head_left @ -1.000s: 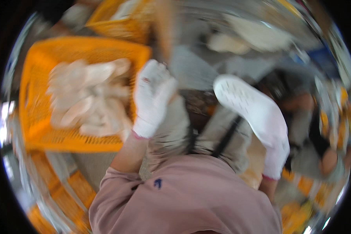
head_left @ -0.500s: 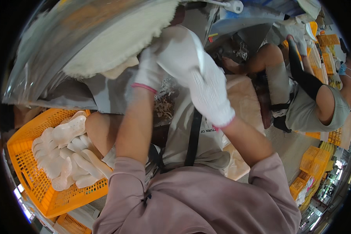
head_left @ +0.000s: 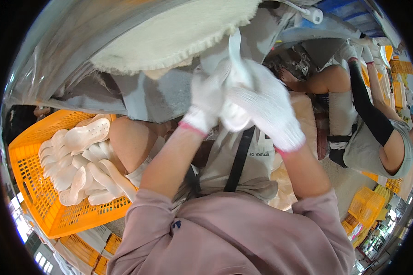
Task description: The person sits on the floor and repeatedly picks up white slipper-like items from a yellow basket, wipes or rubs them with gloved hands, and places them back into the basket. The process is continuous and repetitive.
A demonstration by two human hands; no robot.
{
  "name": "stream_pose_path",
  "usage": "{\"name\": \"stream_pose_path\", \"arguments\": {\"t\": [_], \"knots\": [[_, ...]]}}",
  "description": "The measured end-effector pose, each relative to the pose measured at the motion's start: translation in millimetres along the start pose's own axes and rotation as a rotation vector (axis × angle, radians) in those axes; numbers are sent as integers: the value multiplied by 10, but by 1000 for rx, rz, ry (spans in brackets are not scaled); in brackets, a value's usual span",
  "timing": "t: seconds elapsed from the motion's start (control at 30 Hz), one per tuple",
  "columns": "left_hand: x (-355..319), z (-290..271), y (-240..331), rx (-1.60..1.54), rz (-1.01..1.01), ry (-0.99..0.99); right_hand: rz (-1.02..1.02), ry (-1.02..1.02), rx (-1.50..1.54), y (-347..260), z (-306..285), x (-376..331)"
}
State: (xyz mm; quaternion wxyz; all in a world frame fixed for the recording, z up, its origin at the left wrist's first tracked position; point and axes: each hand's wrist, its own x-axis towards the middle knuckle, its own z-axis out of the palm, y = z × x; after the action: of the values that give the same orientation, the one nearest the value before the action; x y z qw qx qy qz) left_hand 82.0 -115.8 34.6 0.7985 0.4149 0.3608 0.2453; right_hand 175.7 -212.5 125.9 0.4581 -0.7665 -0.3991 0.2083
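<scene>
Both gloved hands, left hand (head_left: 207,101) and right hand (head_left: 265,110), are raised together, fingers curled shut, forearms bare.

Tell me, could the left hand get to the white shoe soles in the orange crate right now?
Probably not at once. The left hand is raised, gripping a white sole together with the right hand. The orange crate of white shoe soles sits open, low on that side.

One head-worn fisheye looks steeply down, close above the lap.
</scene>
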Motion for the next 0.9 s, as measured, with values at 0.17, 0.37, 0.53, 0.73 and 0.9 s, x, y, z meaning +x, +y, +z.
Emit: {"name": "stream_pose_path", "arguments": {"t": [0.17,0.37,0.53,0.73,0.9], "knots": [[593,551,-123,-286,21,208,75,436,-178,70,-73,-87],[761,-488,397,673,-6,100,89,397,-206,300,54,607],[-26,-791,506,965,29,-190,160,189,-235,289,132,833],[506,3,-47,140,177,-116,-181,95,-528,-90,-112,-206],[171,4,48,-92,-273,-257,-565,-99,-1104,89,-142,-433]]}}
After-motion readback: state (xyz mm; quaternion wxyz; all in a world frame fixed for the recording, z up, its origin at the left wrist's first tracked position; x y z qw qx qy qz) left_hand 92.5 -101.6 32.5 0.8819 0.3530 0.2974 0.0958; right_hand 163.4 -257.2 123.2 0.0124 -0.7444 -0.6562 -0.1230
